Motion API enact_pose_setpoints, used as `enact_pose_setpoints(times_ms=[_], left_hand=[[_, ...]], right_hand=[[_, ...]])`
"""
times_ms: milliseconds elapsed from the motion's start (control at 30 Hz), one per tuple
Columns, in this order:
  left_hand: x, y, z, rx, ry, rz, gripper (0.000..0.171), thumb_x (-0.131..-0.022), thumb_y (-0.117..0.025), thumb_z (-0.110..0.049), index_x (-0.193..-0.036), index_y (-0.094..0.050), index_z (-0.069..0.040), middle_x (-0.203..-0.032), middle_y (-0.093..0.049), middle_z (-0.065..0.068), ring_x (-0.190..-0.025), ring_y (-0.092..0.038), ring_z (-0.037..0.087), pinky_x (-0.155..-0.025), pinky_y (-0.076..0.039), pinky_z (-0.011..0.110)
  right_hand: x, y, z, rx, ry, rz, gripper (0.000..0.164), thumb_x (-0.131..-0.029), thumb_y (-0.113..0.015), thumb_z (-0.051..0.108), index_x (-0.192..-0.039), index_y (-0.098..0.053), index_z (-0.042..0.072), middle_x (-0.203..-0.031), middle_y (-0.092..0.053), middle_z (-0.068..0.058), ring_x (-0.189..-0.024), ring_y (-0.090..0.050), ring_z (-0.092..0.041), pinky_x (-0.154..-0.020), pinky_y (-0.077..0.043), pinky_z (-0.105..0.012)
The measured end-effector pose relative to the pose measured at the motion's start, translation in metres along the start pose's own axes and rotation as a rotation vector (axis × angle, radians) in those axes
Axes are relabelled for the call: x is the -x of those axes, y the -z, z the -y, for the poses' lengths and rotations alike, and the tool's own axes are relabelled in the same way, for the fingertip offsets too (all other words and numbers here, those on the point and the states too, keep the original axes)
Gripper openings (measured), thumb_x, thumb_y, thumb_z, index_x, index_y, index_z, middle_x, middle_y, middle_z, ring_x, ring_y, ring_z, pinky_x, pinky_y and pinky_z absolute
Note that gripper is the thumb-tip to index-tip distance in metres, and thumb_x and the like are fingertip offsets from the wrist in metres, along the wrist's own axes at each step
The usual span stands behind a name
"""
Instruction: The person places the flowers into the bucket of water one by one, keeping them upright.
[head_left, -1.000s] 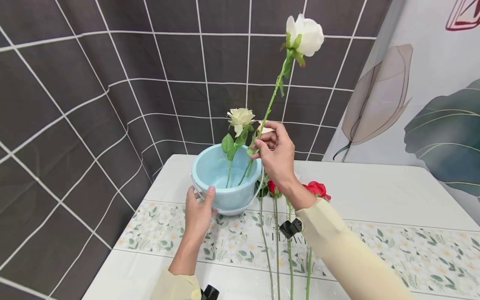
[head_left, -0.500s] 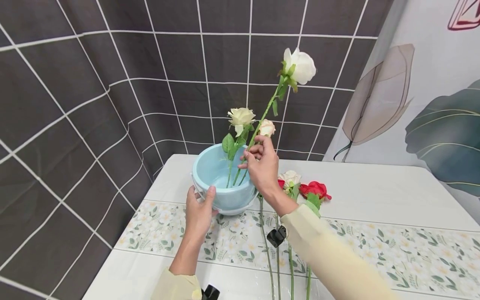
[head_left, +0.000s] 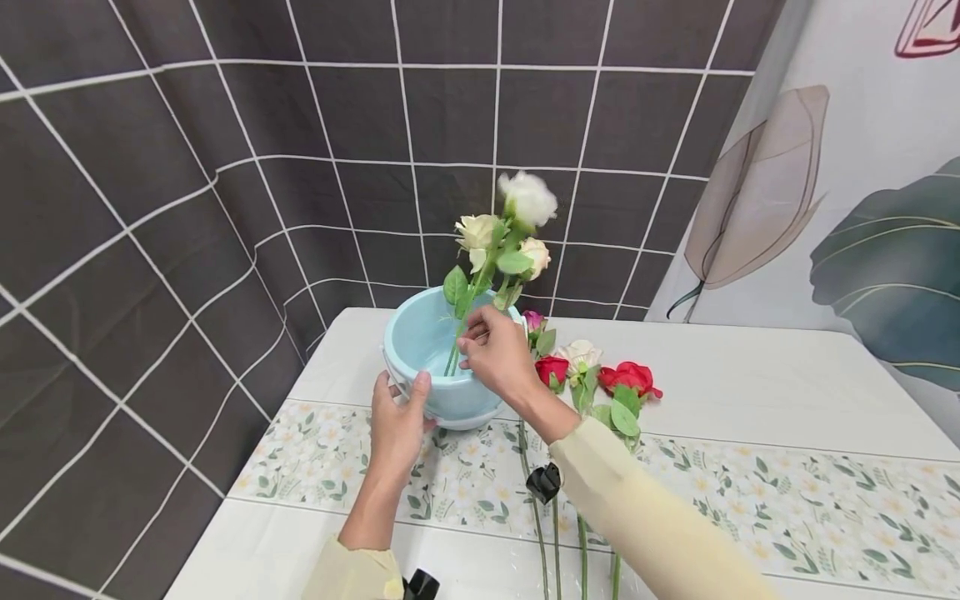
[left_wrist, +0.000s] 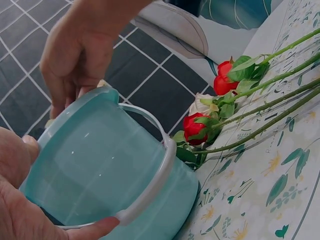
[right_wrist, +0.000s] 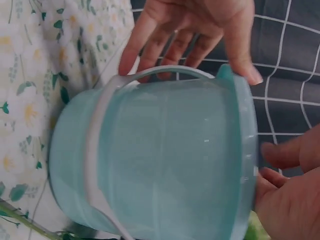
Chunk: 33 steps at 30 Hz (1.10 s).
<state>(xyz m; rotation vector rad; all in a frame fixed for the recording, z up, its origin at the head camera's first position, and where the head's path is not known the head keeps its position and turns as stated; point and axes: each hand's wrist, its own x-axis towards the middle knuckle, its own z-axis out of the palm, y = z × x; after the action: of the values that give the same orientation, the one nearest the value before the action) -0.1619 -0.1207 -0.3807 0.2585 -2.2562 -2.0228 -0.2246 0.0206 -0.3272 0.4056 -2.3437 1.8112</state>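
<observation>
A light blue bucket (head_left: 467, 407) with a white handle (left_wrist: 159, 185) stands on the table. My left hand (head_left: 397, 425) holds its near left side, thumb at the rim and fingers along the outer wall. Over the bucket's right rim, my right hand (head_left: 504, 354) pinches the stem of a white rose (head_left: 528, 198), whose head is blurred. That stem reaches down into the bucket. A cream rose (head_left: 476, 233) and a pale peach rose (head_left: 536, 257) also stand in the bucket. In the right wrist view, the bucket wall hides the right fingertips.
Right of the bucket lie two red roses (head_left: 632, 378), a whitish rose (head_left: 580, 356) and a magenta flower (head_left: 533, 320), stems toward the near edge. Behind the white table (head_left: 750, 375) hangs a dark grid-patterned cloth (head_left: 352, 117); a leaf-print cloth (head_left: 765, 192) hangs at right.
My right hand has moved down and left, lowering the white rose's stem into the bucket beside the cream rose. The left hand stays on the bucket.
</observation>
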Motion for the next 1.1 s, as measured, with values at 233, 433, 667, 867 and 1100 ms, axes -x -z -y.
enact_pose_setpoints(times_ms=[233,433,667,867,1100], left_hand=[[-0.002,0.0,0.001,0.002,0.013,-0.013,0.089,-0.094,-0.048,-0.056,-0.154,-0.002,-0.01,-0.147,-0.024,0.025,-0.125,-0.046,0.044,-0.09,-0.058,0.04],[-0.002,0.0,0.002,-0.025,0.012,-0.027,0.091,-0.093,-0.047,-0.06,-0.154,-0.004,-0.009,-0.147,-0.025,0.025,-0.122,-0.05,0.042,-0.089,-0.059,0.04],[-0.003,0.001,0.002,-0.041,0.005,-0.026,0.091,-0.093,-0.046,-0.06,-0.154,-0.003,-0.009,-0.146,-0.026,0.026,-0.117,-0.054,0.043,-0.089,-0.059,0.04],[-0.001,0.002,0.001,-0.029,0.007,-0.017,0.09,-0.094,-0.046,-0.058,-0.155,-0.001,-0.009,-0.148,-0.023,0.027,-0.123,-0.048,0.045,-0.091,-0.057,0.04],[0.002,-0.001,0.0,-0.012,-0.008,0.0,0.088,-0.095,-0.046,-0.055,-0.155,0.0,-0.009,-0.148,-0.022,0.028,-0.125,-0.045,0.047,-0.093,-0.056,0.043]], right_hand=[[0.006,0.007,0.009,-0.016,0.016,0.037,0.011,-0.093,-0.061,0.0,-0.102,-0.061,-0.007,-0.087,-0.062,-0.018,-0.077,-0.066,-0.034,-0.061,-0.063,-0.034],[0.014,0.022,0.012,-0.109,0.016,-0.055,0.012,-0.098,-0.055,0.006,-0.103,-0.062,-0.003,-0.082,-0.061,-0.016,-0.071,-0.065,-0.034,-0.058,-0.063,-0.035],[0.025,0.048,0.009,-0.035,-0.021,-0.164,0.015,-0.1,-0.054,0.013,-0.104,-0.062,0.001,-0.085,-0.062,-0.017,-0.06,-0.062,-0.023,-0.052,-0.061,-0.035],[0.036,0.07,0.004,0.001,-0.103,-0.178,0.017,-0.099,-0.055,0.015,-0.107,-0.061,0.002,-0.088,-0.062,-0.021,-0.062,-0.063,-0.025,-0.05,-0.058,-0.03],[0.057,0.099,-0.005,0.036,-0.168,-0.189,0.018,-0.099,-0.055,0.015,-0.109,-0.059,0.0,-0.089,-0.063,-0.017,-0.067,-0.064,-0.024,-0.054,-0.06,-0.03]])
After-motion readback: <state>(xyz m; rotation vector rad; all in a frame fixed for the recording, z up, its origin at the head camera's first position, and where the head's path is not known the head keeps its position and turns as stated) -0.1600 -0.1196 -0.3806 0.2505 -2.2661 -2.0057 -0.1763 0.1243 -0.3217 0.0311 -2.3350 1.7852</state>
